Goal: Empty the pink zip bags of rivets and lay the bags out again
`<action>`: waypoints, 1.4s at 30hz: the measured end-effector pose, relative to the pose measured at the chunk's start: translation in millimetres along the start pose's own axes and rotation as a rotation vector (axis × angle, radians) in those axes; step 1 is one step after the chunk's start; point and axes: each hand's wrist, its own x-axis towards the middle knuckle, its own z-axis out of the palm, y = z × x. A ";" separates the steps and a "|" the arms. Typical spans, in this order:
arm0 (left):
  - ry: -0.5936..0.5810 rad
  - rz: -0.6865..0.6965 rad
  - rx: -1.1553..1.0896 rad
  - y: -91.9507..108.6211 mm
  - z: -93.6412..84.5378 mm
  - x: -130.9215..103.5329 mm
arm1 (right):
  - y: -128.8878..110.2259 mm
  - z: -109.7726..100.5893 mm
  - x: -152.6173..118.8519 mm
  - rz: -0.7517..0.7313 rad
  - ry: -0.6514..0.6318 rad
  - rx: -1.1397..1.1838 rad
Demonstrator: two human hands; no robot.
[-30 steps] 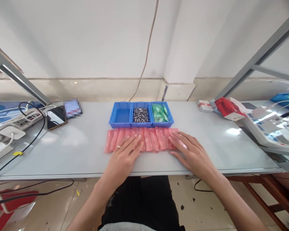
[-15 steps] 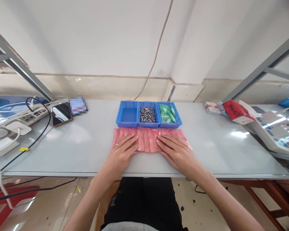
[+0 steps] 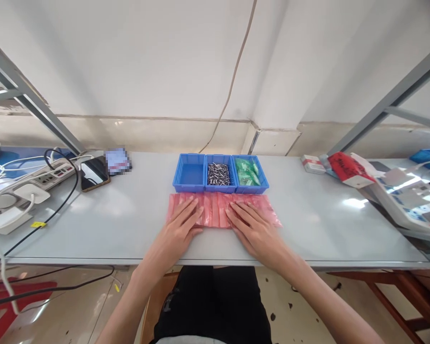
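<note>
Pink plastic packaging [image 3: 215, 210] lies flat in a wide strip on the grey table. My left hand [image 3: 177, 234] rests on its left part, fingers stretched out and spread. On the right part lies my right hand [image 3: 256, 231], its fingers also extended and flat. Directly behind the strip stand three joined blue bins. The left bin [image 3: 190, 174] shows a bare bottom, the middle one holds a pile of small metal pins [image 3: 218, 174], and the right one contains green plastic packets [image 3: 247, 172].
A phone [image 3: 94, 173], a power strip [image 3: 55, 174] and cables sit at the left. Toward the right are a small white box [image 3: 313, 164], a red packet [image 3: 349, 168] and a white tray [image 3: 403, 205]. The table's front edge [image 3: 215, 262] runs just before my wrists.
The view has shifted slightly. My right hand has slid a little to the left over the pink packaging; my left hand's fingers have shifted slightly on it.
</note>
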 end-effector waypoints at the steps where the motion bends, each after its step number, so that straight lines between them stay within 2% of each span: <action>1: -0.011 -0.023 0.002 -1.2 -2.9 -2.9 | 0.0 -0.6 -0.2 0.005 -0.008 0.003; 5: -0.058 -0.137 -0.024 -5.8 -13.3 -12.9 | 0.7 1.2 -1.8 0.000 -0.019 0.017; 9: -0.078 -0.150 -0.098 -8.3 -11.3 -12.7 | -2.0 6.5 -1.8 0.025 -0.002 0.055; 13: -0.023 -0.113 -0.088 -11.9 -1.6 -12.2 | 0.5 -3.3 -5.8 0.051 0.007 0.101; 18: 0.042 -0.086 0.023 -1.9 -4.4 -8.6 | 27.7 -19.3 -32.8 0.169 0.097 0.138; 21: -0.008 0.004 0.070 9.1 -7.3 2.1 | 42.0 -14.6 -48.7 0.202 0.052 0.141; 23: -0.049 0.047 0.072 12.2 -3.2 9.2 | 43.8 -9.7 -53.6 0.195 0.027 0.152; 26: -0.046 0.022 0.073 10.2 8.2 12.9 | 39.1 -11.2 -50.0 0.210 0.041 0.150; 29: -0.019 0.005 0.060 8.9 10.8 11.6 | 37.7 -26.4 -27.4 0.202 0.078 0.155; 32: 0.018 0.056 0.031 10.3 -4.4 22.6 | 47.9 -44.6 22.2 0.084 0.040 0.174; 34: 0.044 0.097 -0.028 6.1 -19.3 44.7 | 58.5 -50.8 67.7 0.068 -0.105 0.170; 36: 0.052 0.119 -0.103 -7.1 -30.7 77.6 | 67.8 -49.3 114.9 0.076 -0.307 0.148; 37: 0.032 0.075 -0.135 -17.1 -33.4 95.9 | 71.0 -45.9 136.4 0.089 -0.420 0.135; 40: -0.008 -0.034 -0.212 -53.3 -29.1 143.6 | 75.2 -29.5 183.0 0.112 -0.561 0.146; 42: -0.037 -0.065 -0.165 -73.7 -20.9 159.6 | 75.8 -17.6 197.2 0.134 -0.620 0.143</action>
